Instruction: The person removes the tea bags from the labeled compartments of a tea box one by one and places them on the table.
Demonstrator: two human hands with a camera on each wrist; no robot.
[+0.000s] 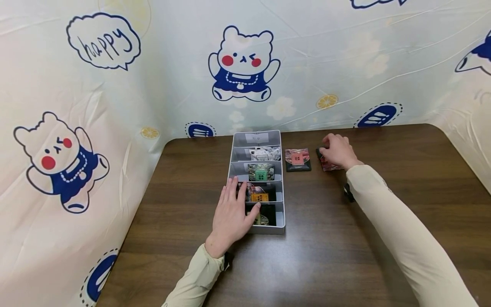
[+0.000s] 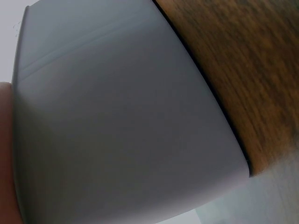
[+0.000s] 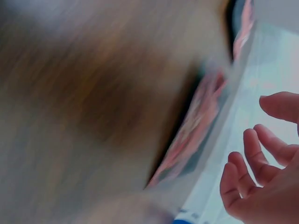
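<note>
In the head view, a long, light-grey, open-topped plastic tray [image 1: 268,230] stands on a dark brown wood-grain table [image 1: 307,264], divided into five compartments. The left hand [image 1: 230,215] is spread flat over its near left side, fingers apart, apparently steadying it rather than gripping. The right hand [image 1: 337,151], fingers loosely bent, is over a flat red-and-black printed packet [image 1: 329,166], partly covering it. A similar red-and-black packet with a pink-red label [image 1: 297,160] lies between it and the tray, just beside the tray's right wall.

The left wrist view is mostly smooth grey tray wall — only a sliver of the left hand shows at the edge, with too little to judge its fingers.

In the right wrist view, blurred, the right hand's fingers are half-curled and parted, with nothing between them. The step in hand seems to be placing or picking up the farther packet — which, I cannot tell. A pickup would call for a pinch on its edge; after a placement, lifting clear.
</note>
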